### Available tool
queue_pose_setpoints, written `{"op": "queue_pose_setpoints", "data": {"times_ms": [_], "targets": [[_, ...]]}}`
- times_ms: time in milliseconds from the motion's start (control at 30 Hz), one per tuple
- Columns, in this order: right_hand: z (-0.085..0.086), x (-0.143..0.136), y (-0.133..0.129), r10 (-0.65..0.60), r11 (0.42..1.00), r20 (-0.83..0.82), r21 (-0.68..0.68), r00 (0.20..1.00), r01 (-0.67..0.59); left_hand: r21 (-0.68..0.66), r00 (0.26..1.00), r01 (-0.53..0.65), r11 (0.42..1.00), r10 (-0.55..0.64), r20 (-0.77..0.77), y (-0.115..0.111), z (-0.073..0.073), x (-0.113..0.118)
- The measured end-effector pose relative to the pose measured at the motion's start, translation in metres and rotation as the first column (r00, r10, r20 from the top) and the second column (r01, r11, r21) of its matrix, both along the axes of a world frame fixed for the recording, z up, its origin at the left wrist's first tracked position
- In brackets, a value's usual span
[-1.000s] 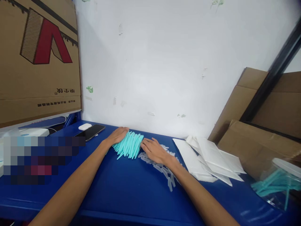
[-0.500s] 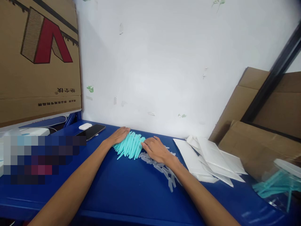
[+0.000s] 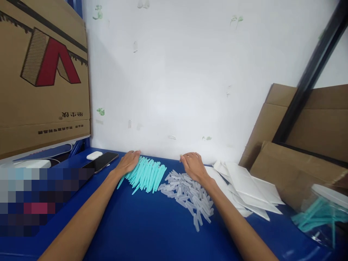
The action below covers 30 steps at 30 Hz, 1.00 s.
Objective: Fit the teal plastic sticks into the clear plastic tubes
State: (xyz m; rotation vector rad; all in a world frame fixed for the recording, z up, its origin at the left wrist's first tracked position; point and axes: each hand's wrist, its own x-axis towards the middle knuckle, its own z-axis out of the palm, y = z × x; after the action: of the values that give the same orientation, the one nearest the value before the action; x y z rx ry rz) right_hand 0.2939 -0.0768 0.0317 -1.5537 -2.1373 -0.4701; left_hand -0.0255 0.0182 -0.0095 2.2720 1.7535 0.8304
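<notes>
A pile of thin turquoise plastic sticks (image 3: 148, 175) lies on the blue table, most of them side by side. My left hand (image 3: 129, 162) rests against the pile's left edge with its fingers stretched out and open, gripping nothing. To the right of the sticks is a loose heap of small translucent pointed plastic caps (image 3: 187, 192). My right hand (image 3: 193, 166) is at the far right edge of that heap, palm down, its fingers loosely bent and apart, with nothing visible in them. The underside of the right hand is hidden.
White paper envelopes (image 3: 244, 185) lie right of my right forearm. A clear jar (image 3: 320, 217) with turquoise sticks stands at far right, before cardboard (image 3: 293, 166). At left are a phone (image 3: 102, 162), a white case (image 3: 94, 155) and a large carton (image 3: 46, 108). A white wall (image 3: 168, 79) rises behind.
My right hand has moved from the sticks' right edge rightward and away, uncovering the translucent caps. My left hand stays by the sticks, which look slightly more spread out. The view has tilted up slightly.
</notes>
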Motion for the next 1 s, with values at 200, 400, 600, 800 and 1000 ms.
{"op": "queue_pose_setpoints", "data": {"times_ms": [200,400,600,800,1000], "targets": [[-0.012,0.044,0.014,-0.217,0.973,-0.040,0.069,0.975,0.220,0.161,0.995,-0.075,0.984,0.084,-0.047,-0.006,0.012,-0.003],[-0.028,0.059,0.020,-0.287,0.958,-0.021,0.022,0.958,0.287,0.350,0.987,-0.126,0.928,0.151,-0.047,-0.014,0.024,0.004],[-0.031,0.062,0.023,-0.292,0.956,-0.032,-0.006,0.956,0.292,0.386,0.980,-0.188,0.903,0.198,0.015,-0.020,0.029,0.005],[-0.029,0.060,0.023,-0.277,0.961,-0.042,0.004,0.960,0.278,0.377,0.962,-0.271,0.886,0.263,0.073,-0.021,0.032,0.005],[-0.028,0.067,0.024,-0.152,0.980,-0.064,0.119,0.986,0.159,0.439,0.973,-0.216,0.872,0.230,0.023,-0.022,0.029,0.008]]}}
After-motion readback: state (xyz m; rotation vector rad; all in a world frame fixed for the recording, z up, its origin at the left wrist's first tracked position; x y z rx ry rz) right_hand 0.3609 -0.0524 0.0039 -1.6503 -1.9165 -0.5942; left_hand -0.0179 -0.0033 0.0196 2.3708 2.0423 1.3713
